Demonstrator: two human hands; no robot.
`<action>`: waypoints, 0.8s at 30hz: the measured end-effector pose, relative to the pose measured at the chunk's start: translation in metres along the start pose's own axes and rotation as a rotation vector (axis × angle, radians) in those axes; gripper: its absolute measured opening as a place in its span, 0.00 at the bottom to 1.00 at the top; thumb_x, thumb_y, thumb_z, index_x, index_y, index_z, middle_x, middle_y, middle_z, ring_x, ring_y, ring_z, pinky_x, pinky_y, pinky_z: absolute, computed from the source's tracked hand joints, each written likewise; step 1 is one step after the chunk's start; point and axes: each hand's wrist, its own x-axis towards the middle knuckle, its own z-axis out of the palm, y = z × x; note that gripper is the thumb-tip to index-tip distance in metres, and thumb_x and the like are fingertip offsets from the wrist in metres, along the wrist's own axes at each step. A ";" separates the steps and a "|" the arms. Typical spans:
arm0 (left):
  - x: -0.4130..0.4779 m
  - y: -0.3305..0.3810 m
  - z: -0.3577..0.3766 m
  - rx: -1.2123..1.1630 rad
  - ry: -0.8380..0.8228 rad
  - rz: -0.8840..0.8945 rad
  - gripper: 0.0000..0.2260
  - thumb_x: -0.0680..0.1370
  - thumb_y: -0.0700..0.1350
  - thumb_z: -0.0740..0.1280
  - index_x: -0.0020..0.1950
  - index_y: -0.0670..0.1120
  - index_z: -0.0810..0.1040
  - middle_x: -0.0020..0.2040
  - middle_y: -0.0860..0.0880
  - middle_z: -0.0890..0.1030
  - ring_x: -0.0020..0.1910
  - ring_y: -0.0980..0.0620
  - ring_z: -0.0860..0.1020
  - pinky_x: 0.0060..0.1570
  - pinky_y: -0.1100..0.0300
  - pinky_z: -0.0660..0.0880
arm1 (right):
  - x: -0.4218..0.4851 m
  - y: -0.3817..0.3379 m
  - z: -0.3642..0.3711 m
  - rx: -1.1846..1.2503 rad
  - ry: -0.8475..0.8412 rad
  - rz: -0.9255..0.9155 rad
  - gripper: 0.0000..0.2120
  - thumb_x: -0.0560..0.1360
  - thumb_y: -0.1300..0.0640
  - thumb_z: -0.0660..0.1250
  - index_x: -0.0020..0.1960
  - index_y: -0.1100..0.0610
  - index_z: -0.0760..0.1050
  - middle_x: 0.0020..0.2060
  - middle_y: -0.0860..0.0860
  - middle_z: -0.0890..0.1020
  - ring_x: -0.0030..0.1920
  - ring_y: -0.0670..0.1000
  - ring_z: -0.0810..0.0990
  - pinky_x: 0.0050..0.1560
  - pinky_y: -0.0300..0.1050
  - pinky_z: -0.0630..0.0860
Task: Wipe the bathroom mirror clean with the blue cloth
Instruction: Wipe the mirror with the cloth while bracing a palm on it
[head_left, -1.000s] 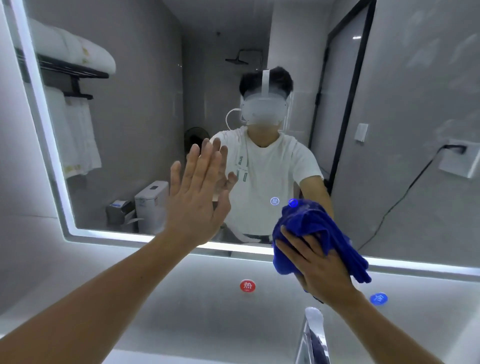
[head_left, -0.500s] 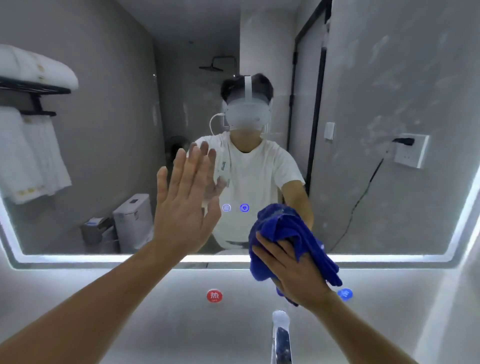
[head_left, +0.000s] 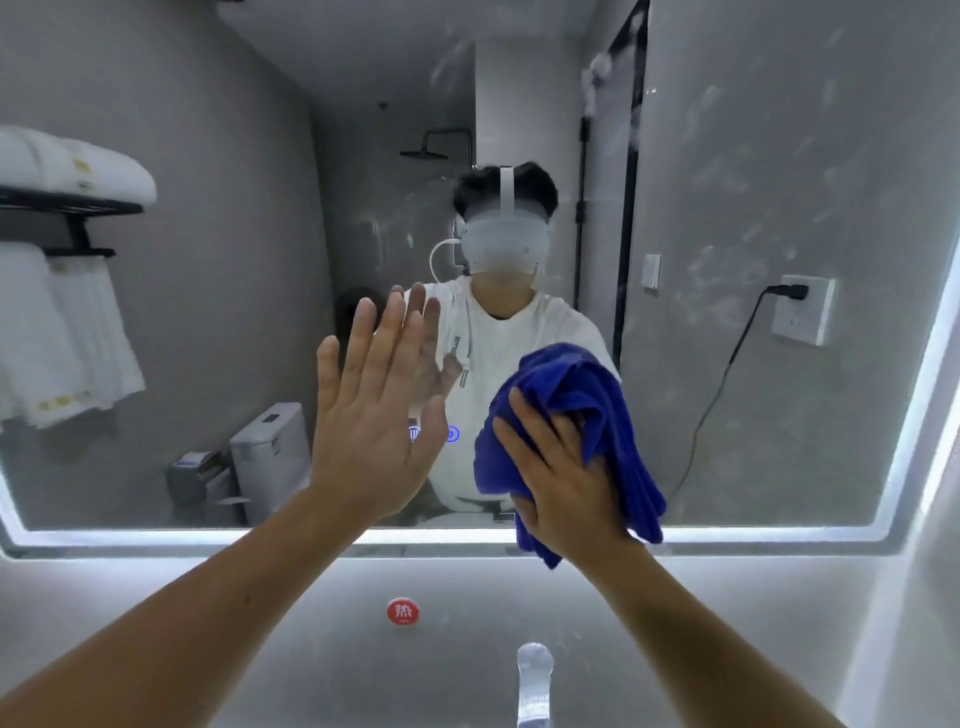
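Observation:
The bathroom mirror (head_left: 779, 156) fills the view, with pale smears across its upper right glass. My right hand (head_left: 566, 488) presses the bunched blue cloth (head_left: 571, 374) against the lower middle of the glass, fingers spread over the cloth. Part of the cloth hangs below my palm, over the mirror's lit lower border (head_left: 208, 535). My left hand (head_left: 374, 415) lies flat on the glass just left of the cloth, fingers straight and together, holding nothing.
Two blue touch icons (head_left: 452, 434) glow on the glass between my hands. Below the mirror, a red round sticker (head_left: 403, 611) marks the wall and a chrome faucet (head_left: 534, 680) rises at the bottom edge. Towels, a toilet and a wall socket appear as reflections.
My right hand has slid the cloth up from the lower border onto the glass and flattened over it. My left hand stays planted. The view has turned right, showing more smeared glass.

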 end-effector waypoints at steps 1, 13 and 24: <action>0.000 0.000 0.001 0.010 -0.012 0.000 0.29 0.80 0.51 0.52 0.80 0.43 0.55 0.80 0.44 0.55 0.80 0.44 0.50 0.74 0.35 0.52 | -0.020 0.000 0.005 -0.013 -0.053 -0.039 0.29 0.73 0.51 0.64 0.73 0.53 0.65 0.76 0.52 0.61 0.67 0.59 0.69 0.61 0.56 0.72; 0.028 0.007 -0.007 0.053 -0.026 -0.044 0.29 0.81 0.55 0.47 0.80 0.44 0.53 0.81 0.46 0.53 0.80 0.48 0.47 0.76 0.39 0.48 | 0.038 0.037 -0.037 0.085 -0.069 0.030 0.26 0.73 0.55 0.64 0.71 0.54 0.70 0.75 0.52 0.65 0.73 0.60 0.64 0.73 0.56 0.58; 0.052 -0.018 -0.050 0.012 -0.016 -0.099 0.32 0.80 0.59 0.43 0.80 0.44 0.52 0.81 0.48 0.50 0.80 0.49 0.44 0.76 0.41 0.47 | 0.096 -0.013 -0.028 0.073 -0.015 0.059 0.33 0.69 0.55 0.70 0.73 0.55 0.67 0.76 0.53 0.63 0.72 0.59 0.64 0.64 0.58 0.69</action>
